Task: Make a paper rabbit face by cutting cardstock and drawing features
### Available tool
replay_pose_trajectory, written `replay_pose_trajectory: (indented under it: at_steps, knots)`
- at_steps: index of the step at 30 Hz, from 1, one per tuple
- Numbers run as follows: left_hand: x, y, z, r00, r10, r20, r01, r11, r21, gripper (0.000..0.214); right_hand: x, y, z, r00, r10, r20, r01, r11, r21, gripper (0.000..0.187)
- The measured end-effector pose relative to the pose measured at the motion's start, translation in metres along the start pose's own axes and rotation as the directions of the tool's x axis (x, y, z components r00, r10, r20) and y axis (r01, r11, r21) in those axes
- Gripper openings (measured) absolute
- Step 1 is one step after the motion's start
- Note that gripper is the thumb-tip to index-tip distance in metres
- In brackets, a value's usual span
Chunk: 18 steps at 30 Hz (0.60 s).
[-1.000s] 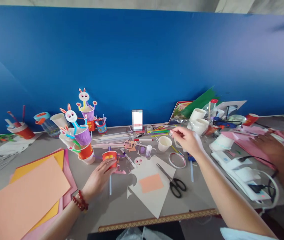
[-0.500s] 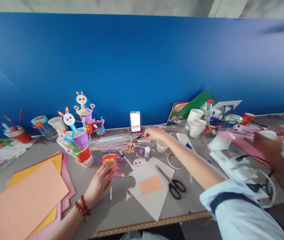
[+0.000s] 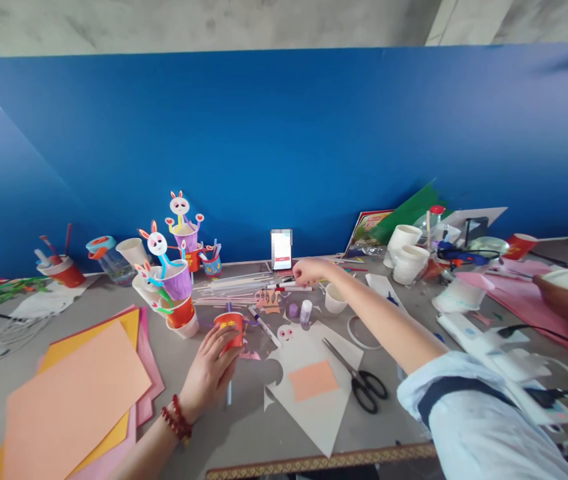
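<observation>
Evidently our left hand (image 3: 209,360) was nearer to the red cup (image 3: 231,321), its fingers bent over the cup's near side and holding it on the surface (image 3: 251,440); beyond the cup and to its right, our right hand (image 3: 309,270) had its fingers curled in, and we could not tell whether they pinched anything; farther out than the cup, just below those fingers, a red-and-white marker (image 3: 290,289) lay lengthwise from left to right
</observation>
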<state>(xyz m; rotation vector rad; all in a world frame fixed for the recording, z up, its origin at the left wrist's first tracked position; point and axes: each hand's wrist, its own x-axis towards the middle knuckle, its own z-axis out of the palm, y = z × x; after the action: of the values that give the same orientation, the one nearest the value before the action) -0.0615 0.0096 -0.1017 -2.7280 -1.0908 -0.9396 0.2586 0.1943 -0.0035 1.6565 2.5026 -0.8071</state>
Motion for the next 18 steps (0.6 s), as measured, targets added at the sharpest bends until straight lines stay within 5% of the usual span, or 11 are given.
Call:
replay_pose_trajectory:
  at_steps: [4, 7, 9, 13, 15, 18]
  knots:
    - [0.003, 0.001, -0.012, 0.998, -0.02, -0.055, 0.02, 1.0, -0.009, 0.024, -0.031, 0.002, -0.045, 0.978, -0.024, -0.205, 0.035, 0.998, 0.052, 0.01]
    - [0.017, 0.011, -0.025, 0.99, -0.077, -0.12, 0.07, 0.996, -0.06, 0.026, -0.066, -0.015, -0.051, 0.909, -0.076, -0.409, 0.118, 0.99, 0.077, 0.013]
    - [0.031, 0.023, -0.031, 0.979, -0.131, -0.155, 0.116, 0.988, -0.105, 0.029, -0.094, -0.034, -0.035, 0.836, -0.177, -0.519, 0.325, 0.922, 0.21, 0.015]
    - [0.055, 0.055, -0.033, 0.988, -0.141, -0.062, 0.13, 0.979, -0.155, 0.035, -0.146, -0.069, 0.021, 0.839, -0.25, -0.484, 0.497, 0.715, 0.491, 0.014]
    - [0.058, 0.071, -0.029, 0.994, -0.109, -0.001, 0.107, 0.972, -0.208, 0.02, -0.167, -0.076, 0.05, 0.821, -0.197, -0.536, 0.526, 0.627, 0.575, 0.013]
    - [0.055, 0.092, -0.018, 0.995, -0.082, 0.063, 0.093, 0.975, -0.2, 0.028, -0.182, -0.078, 0.092, 0.837, -0.019, -0.547, 0.492, 0.464, 0.736, 0.015]
